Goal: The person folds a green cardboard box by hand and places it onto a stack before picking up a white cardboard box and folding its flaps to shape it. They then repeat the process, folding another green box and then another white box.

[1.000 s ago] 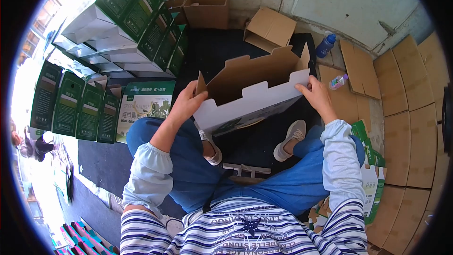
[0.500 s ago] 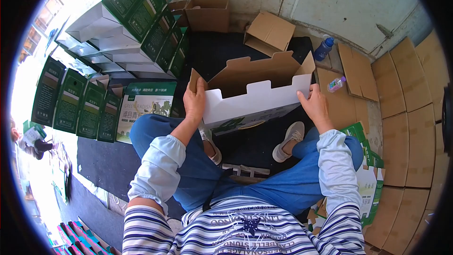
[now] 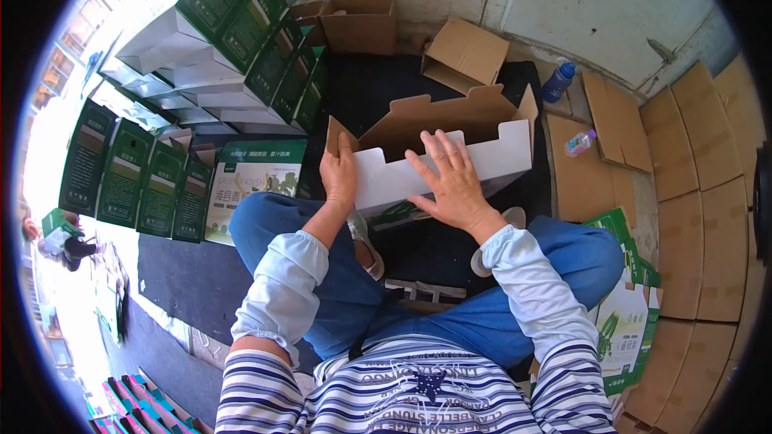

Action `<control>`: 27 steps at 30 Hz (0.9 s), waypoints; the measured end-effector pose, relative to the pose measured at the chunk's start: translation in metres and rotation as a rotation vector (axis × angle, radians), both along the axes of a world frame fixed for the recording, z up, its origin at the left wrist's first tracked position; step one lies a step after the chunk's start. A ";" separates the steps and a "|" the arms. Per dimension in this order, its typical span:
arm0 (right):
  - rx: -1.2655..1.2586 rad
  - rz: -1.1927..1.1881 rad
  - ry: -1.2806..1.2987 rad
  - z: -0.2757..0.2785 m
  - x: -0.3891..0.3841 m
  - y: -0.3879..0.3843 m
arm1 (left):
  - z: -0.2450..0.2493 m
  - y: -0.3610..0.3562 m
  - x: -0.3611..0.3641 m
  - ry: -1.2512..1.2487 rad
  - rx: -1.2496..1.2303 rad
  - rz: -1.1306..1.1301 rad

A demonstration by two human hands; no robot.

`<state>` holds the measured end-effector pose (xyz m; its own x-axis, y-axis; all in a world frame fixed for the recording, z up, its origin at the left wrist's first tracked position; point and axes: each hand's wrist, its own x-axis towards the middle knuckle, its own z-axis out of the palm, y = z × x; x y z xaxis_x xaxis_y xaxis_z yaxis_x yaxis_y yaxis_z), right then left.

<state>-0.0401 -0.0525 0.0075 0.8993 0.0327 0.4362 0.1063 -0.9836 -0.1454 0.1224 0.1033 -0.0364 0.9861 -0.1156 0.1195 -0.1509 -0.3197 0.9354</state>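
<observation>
Cardboard carton [image 3: 498, 149] looks about half made to me: squared up above the lap, top flaps still standing open, its left corner gripped by the left hand [image 3: 339, 177], its white front under the right hand's [image 3: 452, 189] flat, spread, released fingers [image 3: 441, 151].

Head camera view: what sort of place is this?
Probably a packing area: rows of green printed cartons, flat cardboard sheets at the side, and a half-folded box that the left hand grips and the right hand presses.
</observation>
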 end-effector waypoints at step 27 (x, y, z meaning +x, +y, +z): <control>0.193 -0.054 -0.135 -0.024 0.001 -0.034 | -0.001 -0.010 -0.031 -0.691 0.754 -0.372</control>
<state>-0.0394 -0.0864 -0.0168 0.8307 -0.1097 0.5458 0.0852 -0.9438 -0.3194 0.0912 0.0929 -0.0376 0.6208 -0.6693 0.4082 -0.7753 -0.6013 0.1932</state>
